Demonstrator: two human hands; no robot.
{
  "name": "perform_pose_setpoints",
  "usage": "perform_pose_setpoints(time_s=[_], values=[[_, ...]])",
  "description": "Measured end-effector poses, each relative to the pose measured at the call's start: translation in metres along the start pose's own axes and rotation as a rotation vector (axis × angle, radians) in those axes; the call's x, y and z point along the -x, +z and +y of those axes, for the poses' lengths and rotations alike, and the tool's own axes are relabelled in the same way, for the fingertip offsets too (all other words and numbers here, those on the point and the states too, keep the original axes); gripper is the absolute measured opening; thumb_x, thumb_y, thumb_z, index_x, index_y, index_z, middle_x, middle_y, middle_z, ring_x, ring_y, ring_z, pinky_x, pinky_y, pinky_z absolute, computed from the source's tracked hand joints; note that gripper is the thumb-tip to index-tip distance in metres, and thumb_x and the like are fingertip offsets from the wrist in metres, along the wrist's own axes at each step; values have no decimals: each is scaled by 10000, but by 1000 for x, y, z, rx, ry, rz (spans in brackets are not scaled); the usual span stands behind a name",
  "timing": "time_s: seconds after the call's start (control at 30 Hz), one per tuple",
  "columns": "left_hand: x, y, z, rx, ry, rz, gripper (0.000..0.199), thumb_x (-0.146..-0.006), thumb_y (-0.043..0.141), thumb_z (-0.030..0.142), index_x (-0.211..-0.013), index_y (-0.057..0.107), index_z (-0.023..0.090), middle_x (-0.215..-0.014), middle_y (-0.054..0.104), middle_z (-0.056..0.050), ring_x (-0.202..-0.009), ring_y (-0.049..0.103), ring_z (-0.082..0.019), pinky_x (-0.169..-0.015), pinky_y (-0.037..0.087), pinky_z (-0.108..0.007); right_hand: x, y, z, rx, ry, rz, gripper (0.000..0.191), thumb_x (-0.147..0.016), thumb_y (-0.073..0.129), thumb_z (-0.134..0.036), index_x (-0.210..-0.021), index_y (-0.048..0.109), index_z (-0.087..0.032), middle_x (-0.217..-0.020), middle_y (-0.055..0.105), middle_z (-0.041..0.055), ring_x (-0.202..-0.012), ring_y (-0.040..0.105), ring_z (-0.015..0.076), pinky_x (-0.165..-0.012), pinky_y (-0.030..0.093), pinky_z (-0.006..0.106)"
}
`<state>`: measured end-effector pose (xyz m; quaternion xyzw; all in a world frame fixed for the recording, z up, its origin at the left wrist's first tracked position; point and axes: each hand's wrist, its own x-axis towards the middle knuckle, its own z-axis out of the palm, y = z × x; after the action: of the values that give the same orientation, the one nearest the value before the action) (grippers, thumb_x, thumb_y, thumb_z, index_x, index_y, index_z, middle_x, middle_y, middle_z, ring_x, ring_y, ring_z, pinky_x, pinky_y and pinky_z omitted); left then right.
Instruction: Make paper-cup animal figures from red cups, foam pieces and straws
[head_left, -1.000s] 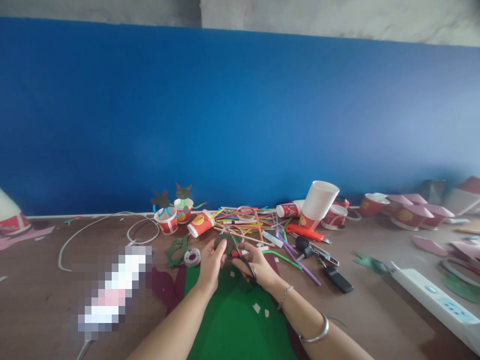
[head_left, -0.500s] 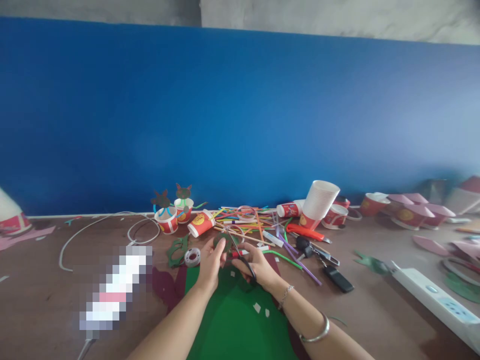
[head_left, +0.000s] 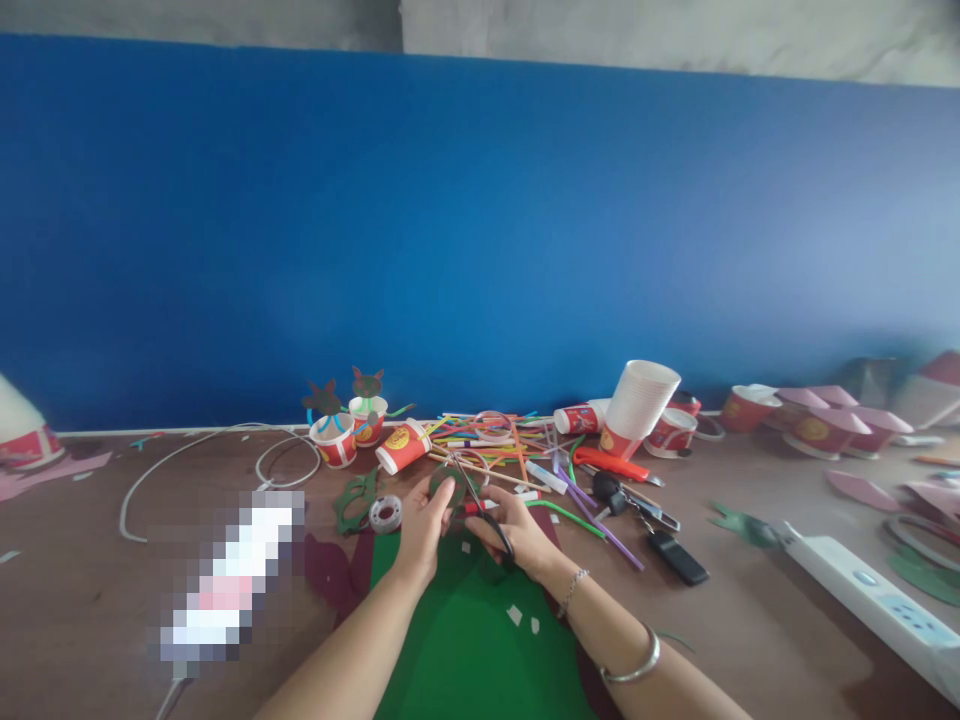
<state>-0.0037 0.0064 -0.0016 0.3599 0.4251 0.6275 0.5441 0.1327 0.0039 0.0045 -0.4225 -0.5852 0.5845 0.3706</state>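
Observation:
My left hand [head_left: 427, 518] is closed, pinching a small dark green paper piece [head_left: 444, 486] between thumb and fingers. My right hand [head_left: 511, 525] has its fingers in the dark handles of a pair of scissors [head_left: 496, 532]. The scissor blades point up and to the left, right beside the green piece; whether they touch it I cannot tell. Below both hands lies a large green sheet [head_left: 480, 650] with a few white scraps on it. A roll of clear tape [head_left: 385, 514] and a cut-out green paper shape [head_left: 355, 502] lie left of my left hand.
Behind my hands are a heap of coloured sticks [head_left: 480, 435], paper cups and a leaning cup stack [head_left: 637, 405]. An orange cutter [head_left: 611, 463] and keys [head_left: 611, 495] lie to the right. A white power strip [head_left: 874, 590] sits far right; a blue panel [head_left: 480, 230] stands behind.
Hardly anything differs. The scissors and the green piece have shifted very slightly in my hands; the things on the table stay where they were.

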Motion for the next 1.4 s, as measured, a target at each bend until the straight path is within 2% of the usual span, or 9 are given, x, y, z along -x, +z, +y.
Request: perform_pose_setpoints(time_s=[0.4, 0.7, 1.1, 1.4], values=[[2, 4, 8, 37, -13, 44, 387, -588, 732, 459, -781, 624, 142, -425, 397, 93, -359, 286, -26, -363, 198, -156, 0, 0, 1, 3, 18, 17, 425, -642, 732, -372, -927, 497, -161, -403, 479, -105, -288, 368, 46, -287, 262, 146], [1, 4, 6, 50, -4, 41, 344, -605, 728, 444, -731, 609, 146, -422, 387, 96, -356, 272, -17, -362, 200, -148, -1, 0, 4, 27, 11, 9, 405, -662, 718, -362, -935, 506, -152, -407, 479, -102, -294, 373, 45, -286, 268, 143], [1, 2, 5, 35, -7, 67, 360, -605, 726, 449, -767, 613, 148, -469, 431, 89, -373, 285, -18, -373, 204, -151, 0, 1, 1, 20, 6, 15, 396, -675, 694, -376, -924, 473, -163, -395, 458, -110, -292, 360, 47, -286, 257, 148], [-1, -1, 3, 37, -14, 91, 379, -619, 719, 437, -844, 615, 151, -548, 489, 71, -388, 304, -12, -374, 207, -146, 1, 1, 1, 50, 7, -4, 365, -662, 706, -379, -879, 513, -158, -394, 448, -106, -290, 362, 45, -284, 263, 145]])
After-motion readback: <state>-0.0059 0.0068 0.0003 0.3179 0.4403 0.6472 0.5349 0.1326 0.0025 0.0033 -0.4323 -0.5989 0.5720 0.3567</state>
